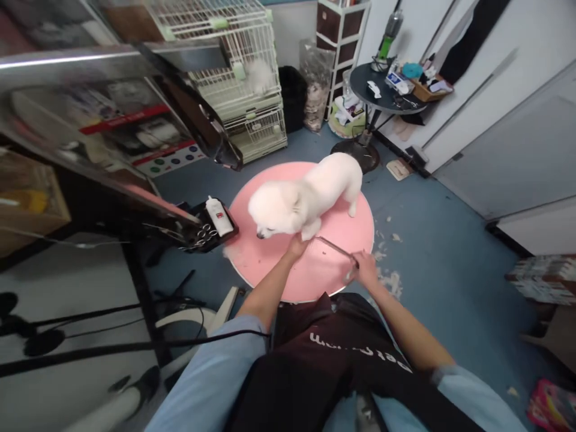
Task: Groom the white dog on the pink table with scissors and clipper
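A white short-clipped dog [315, 186] stands on a round pink grooming table [270, 270], its head to the left and lowered. My left hand [297, 246] is closed around one of its front paws, raised off the tabletop. In my right hand [365, 270] is a pair of long grooming scissors [335, 246], my fingers at the handles. The blades point left and up, their tips close beside the held paw. Whether the blades are parted is too small to tell.
A black tray [229, 225] at the table's left edge carries a white bottle [219, 216] and several scissors [204, 235]. White wire cages [256, 120] stand behind. A dark round side table [360, 84] is at the back right. Clipped fur [391, 283] lies on the blue floor.
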A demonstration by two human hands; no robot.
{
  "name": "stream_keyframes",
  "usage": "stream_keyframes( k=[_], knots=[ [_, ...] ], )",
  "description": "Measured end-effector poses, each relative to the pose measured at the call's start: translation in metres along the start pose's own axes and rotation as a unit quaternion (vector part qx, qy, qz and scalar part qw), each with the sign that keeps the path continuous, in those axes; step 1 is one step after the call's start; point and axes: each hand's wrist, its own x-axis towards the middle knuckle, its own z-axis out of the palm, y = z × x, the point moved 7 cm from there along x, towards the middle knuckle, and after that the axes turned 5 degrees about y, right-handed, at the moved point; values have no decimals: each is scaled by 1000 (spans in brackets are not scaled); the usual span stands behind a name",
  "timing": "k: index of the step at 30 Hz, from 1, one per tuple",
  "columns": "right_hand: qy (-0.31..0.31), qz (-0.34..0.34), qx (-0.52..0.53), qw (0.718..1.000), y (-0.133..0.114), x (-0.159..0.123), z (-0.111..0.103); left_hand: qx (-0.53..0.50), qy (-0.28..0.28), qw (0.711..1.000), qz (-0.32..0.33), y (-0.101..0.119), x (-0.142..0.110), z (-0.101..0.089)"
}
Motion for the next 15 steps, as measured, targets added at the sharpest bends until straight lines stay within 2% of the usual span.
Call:
stream_keyframes(
  k=[2,4,7,9,13,15],
  knots=[
    [28,-34,-20,999,-3,47,-29,21,7,1000,-14,-7,-11,-7],
    [38,-43,-55,997,-6,79,-45,30,6,999,-19,-10,-19,-12],
    [-23,-115,-98,988,-13,93,-35,34,0,999,-15,-7,-26,-22],
    [-35,-153,-96,983,-18,94,-27,34,-3,999,-8,-4,-29,-28],
    [49,-87,-64,993,-24,116,-35,39,-25,999,-17,-10,-34,-34],
    [37,-86,-48,994,-32,121,-29,47,-43,998,-28,-17,-38,-34]
  ],
)
